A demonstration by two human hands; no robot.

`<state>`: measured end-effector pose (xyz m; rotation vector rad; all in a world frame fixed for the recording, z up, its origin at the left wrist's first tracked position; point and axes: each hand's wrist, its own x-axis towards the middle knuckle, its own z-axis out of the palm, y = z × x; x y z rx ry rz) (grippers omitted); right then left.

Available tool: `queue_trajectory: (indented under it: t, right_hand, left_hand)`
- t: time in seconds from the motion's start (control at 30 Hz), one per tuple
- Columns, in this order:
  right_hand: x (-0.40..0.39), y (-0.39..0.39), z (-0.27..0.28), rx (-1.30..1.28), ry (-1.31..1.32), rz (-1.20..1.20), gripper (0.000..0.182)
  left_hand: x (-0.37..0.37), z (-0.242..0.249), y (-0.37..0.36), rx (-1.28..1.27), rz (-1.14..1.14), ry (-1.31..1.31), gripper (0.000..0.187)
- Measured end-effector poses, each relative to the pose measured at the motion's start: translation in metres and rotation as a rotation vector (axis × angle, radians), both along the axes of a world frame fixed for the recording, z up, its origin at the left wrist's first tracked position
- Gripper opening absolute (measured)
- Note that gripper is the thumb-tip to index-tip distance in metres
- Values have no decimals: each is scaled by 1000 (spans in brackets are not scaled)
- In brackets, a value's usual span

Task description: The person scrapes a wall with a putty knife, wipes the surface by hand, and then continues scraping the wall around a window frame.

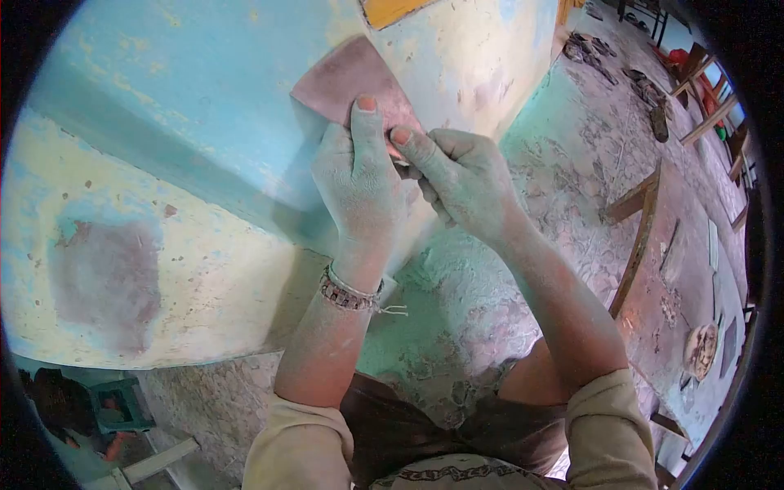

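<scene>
A reddish-brown sheet (353,80), which looks like sandpaper, is held up between both hands in front of the blue and cream painted wall (204,98). My left hand (359,175), coated in pale dust, has its thumb pressed on the sheet's lower part, with the fingers hidden behind. At the sheet's lower right corner, my right hand (465,175) pinches it between thumb and curled fingers. The sheet bends there and shows a lighter pink edge. A beaded bracelet (347,292) circles the left wrist.
A wooden bench (653,269) with a round dish (701,351) stands at right. Footwear (590,51) lies on the dusty floor (563,155) farther back. At lower left are a green crate (121,406) and a pale wooden bar (159,460). A grey patch (110,282) marks the wall.
</scene>
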<state>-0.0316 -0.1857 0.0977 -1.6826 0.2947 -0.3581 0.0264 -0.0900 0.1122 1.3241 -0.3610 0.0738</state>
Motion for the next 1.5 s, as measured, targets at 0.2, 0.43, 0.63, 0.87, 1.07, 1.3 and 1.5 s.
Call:
queue_trajectory:
  t: [0.2,0.43,0.63,0.87,1.07,1.3,1.5]
  right_hand:
    - [0,4,6,-29,16,-3,52]
    - [1,8,0,58,-51,7,52]
    - [0,6,-1,-5,24,5,52]
    - [1,9,-8,70,-37,32,53]
    - [5,8,-5,-44,-45,-2,58]
    - [0,11,2,110,-7,39,52]
    - [1,6,0,210,-34,119,52]
  left_hand:
    - [5,1,3,18,26,-152,45]
    - [4,-2,6,39,6,-70,44]
    - [4,-2,8,101,44,-170,43]
    - [4,-8,10,89,38,-146,43]
    - [7,2,10,73,30,-132,42]
    - [-1,6,4,91,88,-130,40]
    - [4,-1,11,164,67,-165,37]
